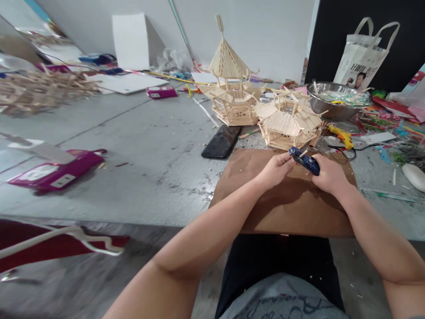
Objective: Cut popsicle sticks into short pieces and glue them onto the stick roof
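My right hand [328, 175] is closed around a dark blue cutting tool [304, 160], held over a brown cardboard sheet [285, 208]. My left hand [276, 169] pinches a short thin wooden stick [303, 153] whose end meets the tool's tip. Just beyond both hands stands a low pavilion model [285, 126] built of wooden sticks. A taller stick tower [229, 84] with a pointed roof stands behind it.
A black phone [222, 141] lies left of the cardboard. A yellow glue gun [341, 136] lies to the right, near a steel bowl [332, 99] of sticks and a white tote bag [363, 55]. Magenta boxes [56, 170] and a blurred stick structure [43, 88] are at left.
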The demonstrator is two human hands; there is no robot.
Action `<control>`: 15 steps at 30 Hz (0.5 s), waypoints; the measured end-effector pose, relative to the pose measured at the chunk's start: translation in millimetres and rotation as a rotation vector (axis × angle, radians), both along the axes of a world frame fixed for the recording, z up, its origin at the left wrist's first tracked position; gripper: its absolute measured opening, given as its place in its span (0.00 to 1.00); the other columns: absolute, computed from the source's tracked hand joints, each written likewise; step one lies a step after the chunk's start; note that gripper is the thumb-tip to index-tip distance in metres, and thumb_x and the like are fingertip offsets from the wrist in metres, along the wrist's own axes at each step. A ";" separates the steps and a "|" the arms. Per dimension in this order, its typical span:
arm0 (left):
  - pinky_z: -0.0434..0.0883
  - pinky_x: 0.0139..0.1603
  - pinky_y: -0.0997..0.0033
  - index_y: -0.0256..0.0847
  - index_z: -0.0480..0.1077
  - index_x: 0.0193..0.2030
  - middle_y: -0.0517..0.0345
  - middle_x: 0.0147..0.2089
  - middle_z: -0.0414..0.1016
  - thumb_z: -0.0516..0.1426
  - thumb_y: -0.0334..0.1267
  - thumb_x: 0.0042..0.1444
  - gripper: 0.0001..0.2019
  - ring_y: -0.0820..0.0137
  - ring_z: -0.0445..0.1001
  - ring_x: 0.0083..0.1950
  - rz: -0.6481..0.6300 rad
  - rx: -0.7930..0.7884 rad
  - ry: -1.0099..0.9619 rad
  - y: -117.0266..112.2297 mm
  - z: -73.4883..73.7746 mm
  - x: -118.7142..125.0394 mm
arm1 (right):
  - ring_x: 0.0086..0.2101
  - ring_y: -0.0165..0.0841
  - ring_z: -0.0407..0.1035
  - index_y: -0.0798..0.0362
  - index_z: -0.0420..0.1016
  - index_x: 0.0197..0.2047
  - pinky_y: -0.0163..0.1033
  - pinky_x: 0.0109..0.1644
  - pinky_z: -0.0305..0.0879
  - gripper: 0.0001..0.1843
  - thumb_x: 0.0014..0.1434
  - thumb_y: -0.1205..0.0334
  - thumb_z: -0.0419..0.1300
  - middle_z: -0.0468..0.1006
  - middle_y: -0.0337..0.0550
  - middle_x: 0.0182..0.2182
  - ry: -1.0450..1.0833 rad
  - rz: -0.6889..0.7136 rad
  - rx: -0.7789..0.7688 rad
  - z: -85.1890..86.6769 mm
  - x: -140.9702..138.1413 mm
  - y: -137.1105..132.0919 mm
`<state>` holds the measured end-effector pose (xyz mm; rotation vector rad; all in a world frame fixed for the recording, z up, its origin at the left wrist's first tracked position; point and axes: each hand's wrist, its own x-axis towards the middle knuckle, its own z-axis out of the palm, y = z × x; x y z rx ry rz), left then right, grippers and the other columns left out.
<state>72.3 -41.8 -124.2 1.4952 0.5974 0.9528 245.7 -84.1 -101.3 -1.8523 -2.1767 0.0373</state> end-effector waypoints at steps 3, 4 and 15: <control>0.44 0.20 0.76 0.36 0.64 0.29 0.71 0.17 0.48 0.56 0.60 0.46 0.24 0.81 0.45 0.18 0.011 0.014 0.007 -0.3 -0.1 -0.4 | 0.33 0.39 0.70 0.50 0.66 0.39 0.37 0.30 0.53 0.13 0.48 0.64 0.54 0.77 0.44 0.33 -0.019 -0.029 -0.021 1.7 -1.6 -1.4; 0.44 0.20 0.76 0.36 0.64 0.30 0.71 0.17 0.48 0.56 0.59 0.47 0.24 0.81 0.45 0.18 0.016 0.024 0.013 -0.6 0.0 -0.4 | 0.33 0.39 0.71 0.50 0.66 0.39 0.37 0.29 0.52 0.12 0.47 0.64 0.54 0.78 0.44 0.33 -0.026 -0.036 -0.026 2.2 -2.1 -1.8; 0.64 0.39 0.74 0.36 0.71 0.31 0.59 0.29 0.70 0.57 0.47 0.51 0.14 0.72 0.67 0.35 0.187 0.195 0.039 -3.7 0.9 6.0 | 0.34 0.40 0.71 0.49 0.67 0.40 0.37 0.30 0.54 0.14 0.47 0.64 0.55 0.78 0.43 0.33 -0.053 -0.063 0.003 -0.7 -3.4 -0.5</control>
